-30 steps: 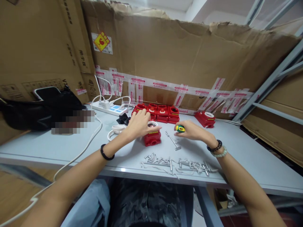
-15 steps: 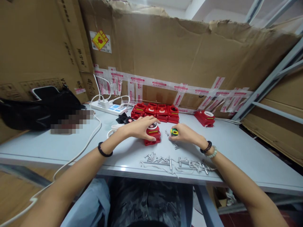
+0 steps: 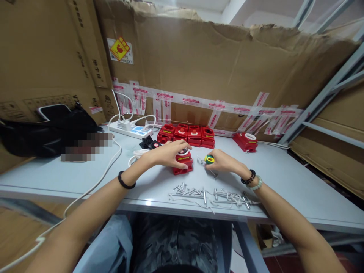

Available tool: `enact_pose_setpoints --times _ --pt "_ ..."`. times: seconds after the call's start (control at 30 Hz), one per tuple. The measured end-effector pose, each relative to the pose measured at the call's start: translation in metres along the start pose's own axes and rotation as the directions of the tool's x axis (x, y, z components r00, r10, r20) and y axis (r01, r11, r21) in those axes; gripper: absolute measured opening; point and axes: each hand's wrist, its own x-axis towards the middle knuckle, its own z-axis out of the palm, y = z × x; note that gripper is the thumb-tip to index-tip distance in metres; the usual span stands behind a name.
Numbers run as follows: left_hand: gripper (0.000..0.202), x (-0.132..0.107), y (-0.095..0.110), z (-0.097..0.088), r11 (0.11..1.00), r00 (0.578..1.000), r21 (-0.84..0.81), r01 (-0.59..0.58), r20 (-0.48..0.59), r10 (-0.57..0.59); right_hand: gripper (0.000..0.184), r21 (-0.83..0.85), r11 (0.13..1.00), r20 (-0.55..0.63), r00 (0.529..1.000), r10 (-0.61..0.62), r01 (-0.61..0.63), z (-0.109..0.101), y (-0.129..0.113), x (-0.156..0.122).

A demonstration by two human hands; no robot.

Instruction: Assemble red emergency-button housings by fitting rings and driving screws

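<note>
A red box-shaped unit (image 3: 182,167) with a white ring and a yellow label on top stands on the table. My left hand (image 3: 172,153) is closed around its left side, covering part of the ring. To the right of it, my right hand (image 3: 220,161) grips a screwdriver by its green and yellow handle (image 3: 209,159); the tip is hidden. Small metal parts (image 3: 200,160) and a metal pin (image 3: 213,174) lie by that hand, partly blurred. Loose screws (image 3: 182,188) and metal T-bars with white cords (image 3: 231,198) are spread along the front edge.
Several red units (image 3: 187,135) form a row at the back, with another red unit (image 3: 247,142) off to the right. A white power strip (image 3: 133,131), black parts (image 3: 148,142) and a black bag (image 3: 51,131) occupy the left. Cardboard (image 3: 199,64) walls the back.
My right hand has shifted very slightly and the screwdriver handle has turned in it. The metal parts beside it have moved a little. My left hand stays on the red unit.
</note>
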Motion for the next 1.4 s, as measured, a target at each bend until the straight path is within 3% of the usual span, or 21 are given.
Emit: enact_pose_setpoints --times 0.13,0.3,0.4,0.77,0.93,1.07,1.23,1.4 --pt "0.061 0.001 -0.001 0.001 1.0 1.0 0.003 0.002 0.001 -0.002 0.021 0.013 0.999 0.037 0.999 -0.036 0.036 0.006 -0.003 0.0" --pt "0.067 -0.002 -0.001 -0.005 0.999 0.999 0.01 -0.039 -0.02 0.039 0.009 0.02 0.999 -0.048 0.998 -0.043 0.044 0.008 -0.002 0.003" --pt "0.075 -0.005 -0.001 -0.01 0.999 0.999 -0.023 -0.03 0.018 0.031 0.013 0.021 0.999 -0.097 0.994 -0.046 0.049 0.008 -0.001 0.006" --pt "0.081 -0.004 -0.003 -0.008 0.998 0.998 -0.054 0.012 0.056 -0.009 0.009 0.035 0.999 -0.106 0.994 -0.021 0.025 0.015 0.002 0.011" --pt "0.094 -0.006 -0.002 -0.01 1.0 0.993 -0.008 0.03 0.113 -0.029 0.005 0.054 0.997 -0.157 0.986 -0.054 0.063 0.009 -0.001 0.008" --pt "0.092 -0.008 -0.001 -0.012 0.998 0.991 0.038 0.047 0.125 -0.051 0.009 0.131 0.985 -0.247 0.966 -0.081 0.116 -0.004 -0.003 0.004" --pt "0.071 -0.004 -0.004 -0.012 0.992 0.999 0.122 0.035 -0.019 -0.033 0.018 0.337 0.912 -0.358 0.927 -0.106 0.235 -0.023 -0.013 -0.008" --pt "0.069 0.0 -0.002 -0.012 0.996 0.978 0.089 0.012 -0.211 0.007 0.021 0.478 0.826 -0.263 0.946 -0.189 0.298 -0.027 -0.031 -0.02"
